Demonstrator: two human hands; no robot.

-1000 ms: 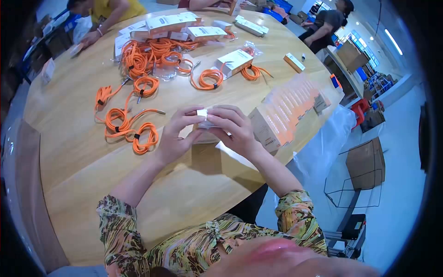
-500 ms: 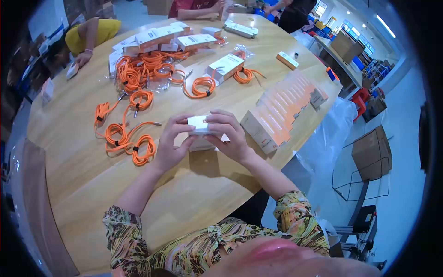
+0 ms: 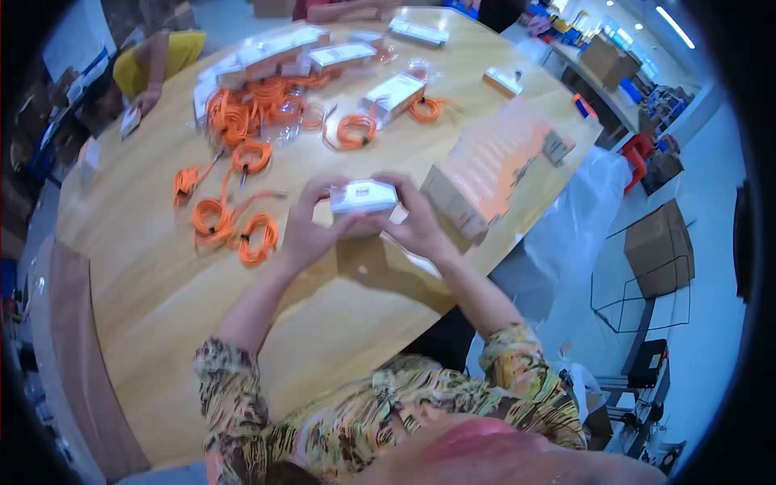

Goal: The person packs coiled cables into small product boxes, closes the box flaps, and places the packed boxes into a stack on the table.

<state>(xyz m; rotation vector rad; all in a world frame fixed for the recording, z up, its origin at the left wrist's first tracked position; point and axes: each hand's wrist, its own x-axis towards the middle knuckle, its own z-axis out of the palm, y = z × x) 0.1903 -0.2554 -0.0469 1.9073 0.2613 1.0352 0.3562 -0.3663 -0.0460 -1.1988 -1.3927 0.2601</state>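
Between both hands is a small white box (image 3: pixel 364 196), its top end facing me with a small dark mark on it. My left hand (image 3: pixel 314 230) grips the left side, thumb along the near edge. On the opposite side my right hand (image 3: pixel 416 222) grips it, with its thumb also at the near edge. Motion blurs the fingers somewhat, and the far ones are partly hidden. Coiled orange cables (image 3: pixel 259 238) with black ties lie left of my left hand. A row of white-and-orange boxes (image 3: pixel 493 174) stands right of my right hand.
A heap of orange cables (image 3: pixel 234 121) and white boxes (image 3: pixel 283 44) covers the far left of the wooden table (image 3: pixel 186 323). Single boxes lie farther back. Another person's hand (image 3: pixel 147 99) rests at the left edge. Clear plastic sheeting (image 3: pixel 578 210) hangs beyond the right edge.
My fingers have moved from over the box's top to its sides, so its top end and dark mark now show. The whole view has shifted slightly.
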